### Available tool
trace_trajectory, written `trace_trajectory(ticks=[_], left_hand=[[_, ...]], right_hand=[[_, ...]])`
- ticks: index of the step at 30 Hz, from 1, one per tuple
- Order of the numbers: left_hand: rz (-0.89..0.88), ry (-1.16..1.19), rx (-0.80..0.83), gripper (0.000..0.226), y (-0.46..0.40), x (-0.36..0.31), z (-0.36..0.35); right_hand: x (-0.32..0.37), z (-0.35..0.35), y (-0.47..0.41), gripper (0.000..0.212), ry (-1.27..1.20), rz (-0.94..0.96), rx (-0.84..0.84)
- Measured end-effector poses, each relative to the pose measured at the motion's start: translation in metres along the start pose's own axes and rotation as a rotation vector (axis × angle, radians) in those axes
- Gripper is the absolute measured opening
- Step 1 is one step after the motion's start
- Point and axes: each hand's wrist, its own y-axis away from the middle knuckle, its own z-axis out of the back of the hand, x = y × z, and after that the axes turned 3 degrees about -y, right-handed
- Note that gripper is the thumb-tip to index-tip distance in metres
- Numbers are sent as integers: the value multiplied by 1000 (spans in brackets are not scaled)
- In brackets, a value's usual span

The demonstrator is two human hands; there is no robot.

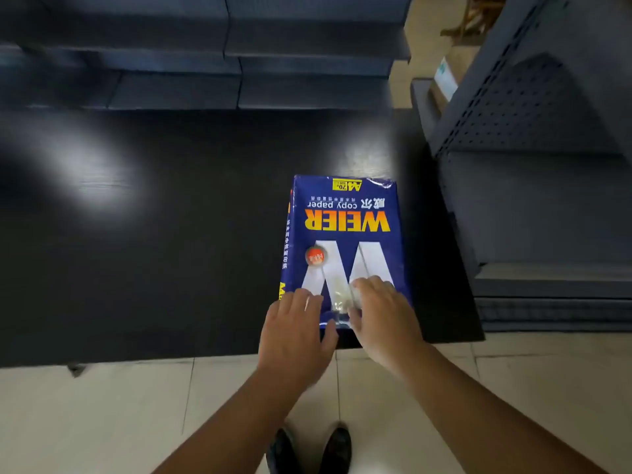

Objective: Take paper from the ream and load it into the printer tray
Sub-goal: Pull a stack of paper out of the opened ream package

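A blue wrapped ream (345,234) of WEIER copy paper lies flat on the black table (171,251), close to its front edge at the right. Both hands rest on the ream's near end. My left hand (297,333) lies on the near left corner with its fingers spread and the thumb at the wrapper's edge. My right hand (379,313) presses on the near right part, fingers curled at a crinkled, shiny patch of wrapper. The wrapper looks closed. No printer tray is clearly recognisable in view.
A dark grey machine-like unit (533,186) with perforated panels stands at the right, beside the ream. Dark stacked boxes (239,53) line the back of the table. Pale floor tiles (102,422) and my shoes (311,449) are below the table edge.
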Motion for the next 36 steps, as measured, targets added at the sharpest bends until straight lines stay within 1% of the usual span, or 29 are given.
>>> trace_trajectory(ticks=[2,5,9,11,12,14,15,20,22,24,29,33,36], left_hand=[[-16,28,-3,36,-4,4,-7],[-29,11,9,40,-4,9,-17],[-41,2,29,47,-1,10,-28],[-44,-3,25,49,-2,10,-30],[-52,0,11,49,-3,9,-32],[-53,4,-24,48,-5,8,-33],[-55,2,-39,47,-7,8,-33],[-59,-2,-26,50,-16,5,-38],[-55,-2,-13,52,-15,4,-39],[-48,0,-3,53,-14,5,-41],[-33,20,-6,51,-13,5,-42],[-26,14,-41,47,-14,3,-41],[-40,19,-39,48,-14,4,-40]], right_hand=[[-1,-9,-6,25,-28,-13,-38],[-3,-21,-7,20,-29,-26,-27],[-6,-36,-10,16,58,-49,-89],[-7,-41,-11,18,65,-70,-124],[-9,-44,-12,23,62,-80,-135],[-12,-47,-14,32,31,-100,-149],[-12,-47,-15,32,8,-102,-151],[-12,-46,-25,18,-136,-100,-179],[-16,-45,-28,13,-148,-64,-225],[-21,-44,-31,14,-129,-11,-245],[-34,-46,-28,24,32,148,-196],[-40,-40,-9,10,50,316,-207],[-42,-39,22,3,35,398,-164]])
